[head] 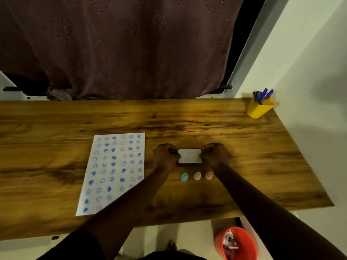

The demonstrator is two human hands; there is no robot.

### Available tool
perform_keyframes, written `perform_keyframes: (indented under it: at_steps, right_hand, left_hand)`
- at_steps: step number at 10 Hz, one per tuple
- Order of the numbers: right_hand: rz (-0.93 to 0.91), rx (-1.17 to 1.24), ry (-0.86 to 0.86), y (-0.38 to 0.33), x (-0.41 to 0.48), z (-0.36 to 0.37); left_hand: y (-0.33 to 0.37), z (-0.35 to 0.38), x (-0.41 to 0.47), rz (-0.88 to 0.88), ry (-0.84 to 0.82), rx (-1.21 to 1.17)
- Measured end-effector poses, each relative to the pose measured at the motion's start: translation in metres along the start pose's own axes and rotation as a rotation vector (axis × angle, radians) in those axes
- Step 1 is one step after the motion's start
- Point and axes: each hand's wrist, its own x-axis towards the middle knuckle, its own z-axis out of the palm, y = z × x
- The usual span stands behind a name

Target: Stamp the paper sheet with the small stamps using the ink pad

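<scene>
We hold the white ink pad (190, 156) at its two short ends, our left hand (165, 158) curled around the left end and our right hand (216, 156) curled around the right end, fingers of both closed on the case. The pad rests low over the wooden desk (206, 121); we cannot tell whether it touches the surface or whether its lid is on.

Just nearer to us than the ink pad stand three small stamps in a row: a teal stamp (184, 177), a cream stamp (197, 176) and a pink stamp (208, 175), all upright and apart from each other, the pink one just beside our right wrist.

Left of the ink pad lies the paper sheet (112, 171), flat on the desk, covered in rows of blue prints, smiley faces and solid blobs; our left forearm crosses its near right corner.

Far right of the ink pad, at the desk's back corner, a yellow pen holder (260, 109) holds blue pens (262, 95). Below the desk's near edge, right of the pad, sits an orange bin (242, 239).
</scene>
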Motion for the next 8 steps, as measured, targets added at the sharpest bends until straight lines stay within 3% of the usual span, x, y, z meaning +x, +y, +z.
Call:
perform_keyframes:
  at_steps: [6,8]
  right_hand:
    - [-0.053,-0.039,-0.006,0.016,0.005,0.000]
    - [-0.125,-0.250,0.045,-0.001,-0.011,0.002]
  left_hand:
    - [-0.002,0.015,0.002,0.050,-0.032,0.128]
    - [0.006,-0.008,-0.001,0.152,0.040,0.106]
